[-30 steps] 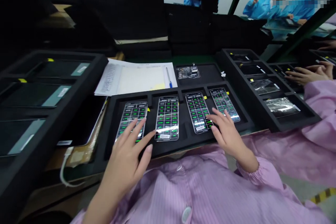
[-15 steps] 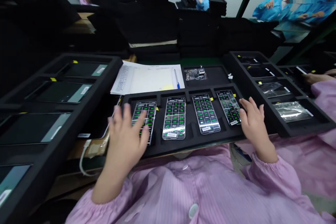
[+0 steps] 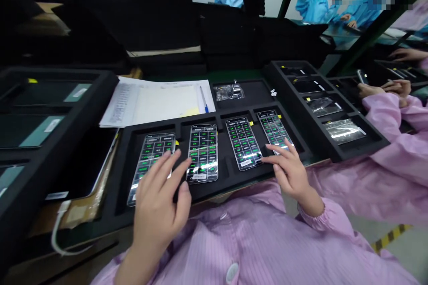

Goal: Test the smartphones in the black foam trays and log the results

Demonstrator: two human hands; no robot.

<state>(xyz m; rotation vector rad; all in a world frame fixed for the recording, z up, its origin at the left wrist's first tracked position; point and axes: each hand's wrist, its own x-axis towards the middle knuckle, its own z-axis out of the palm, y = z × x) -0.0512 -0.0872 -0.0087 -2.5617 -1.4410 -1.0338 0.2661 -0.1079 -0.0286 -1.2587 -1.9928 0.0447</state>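
Observation:
A black foam tray (image 3: 230, 176) in front of me holds several phones lying face up, each showing a grid of green cells. My left hand (image 3: 160, 202) is spread over the tray's left part, fingertips on the leftmost phone (image 3: 147, 160) and beside the second phone (image 3: 202, 151). My right hand (image 3: 289, 169) rests with fingers apart at the near ends of the third phone (image 3: 242, 142) and the rightmost phone (image 3: 273, 127). Neither hand holds anything.
A paper form with a blue pen (image 3: 157, 102) lies behind the tray. Black trays of dark devices stand at left (image 3: 40, 120) and of bagged items at right (image 3: 329, 116). A co-worker's pink sleeve and hands (image 3: 388, 93) are at right; people in blue work behind.
My right hand came back from the tray's right edge onto the two right phones. My left hand shifted right onto the left phones. The view moved slightly.

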